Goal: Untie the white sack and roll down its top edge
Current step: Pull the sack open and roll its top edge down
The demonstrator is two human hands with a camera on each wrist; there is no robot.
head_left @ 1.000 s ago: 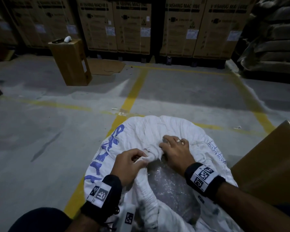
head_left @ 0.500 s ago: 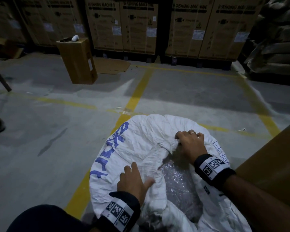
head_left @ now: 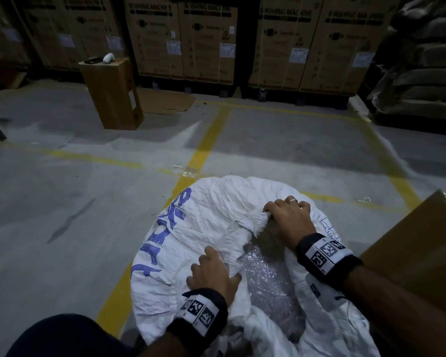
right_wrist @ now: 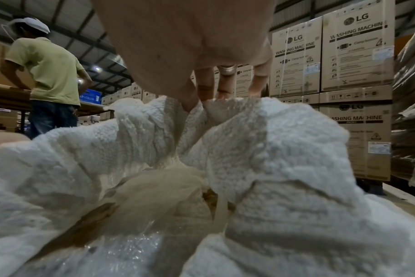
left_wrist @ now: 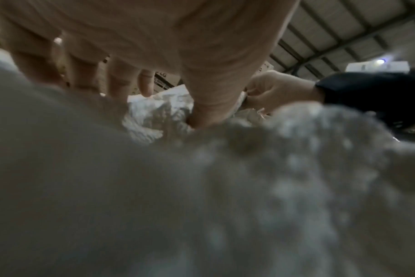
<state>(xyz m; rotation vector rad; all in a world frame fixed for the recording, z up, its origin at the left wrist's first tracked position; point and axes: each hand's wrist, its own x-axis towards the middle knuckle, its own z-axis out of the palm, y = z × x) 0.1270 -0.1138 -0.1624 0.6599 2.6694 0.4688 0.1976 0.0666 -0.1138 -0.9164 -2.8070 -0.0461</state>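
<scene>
The white sack [head_left: 211, 228] with blue print stands on the floor just in front of me, its mouth open. A clear plastic liner [head_left: 268, 276] shows inside. My right hand [head_left: 286, 215] grips the bunched top edge at the far right of the mouth; the right wrist view shows its fingertips [right_wrist: 216, 95] dug into the woven fabric [right_wrist: 284, 150]. My left hand [head_left: 211, 271] lies on the near left rim, fingers spread outside and thumb on the inner side. In the left wrist view the thumb [left_wrist: 199, 116] presses into the fabric.
A brown cardboard box [head_left: 410, 253] stands right beside the sack. An upright carton [head_left: 111, 94] is on the floor at far left, washing machine boxes [head_left: 209, 39] line the back, and stacked sacks [head_left: 422, 60] are at right. A person in a pale green shirt [right_wrist: 47, 65] stands nearby.
My left hand let go of the bunched top and moved down to the near left rim. My right hand pulled the bunched edge away to the far right, widening the mouth.
</scene>
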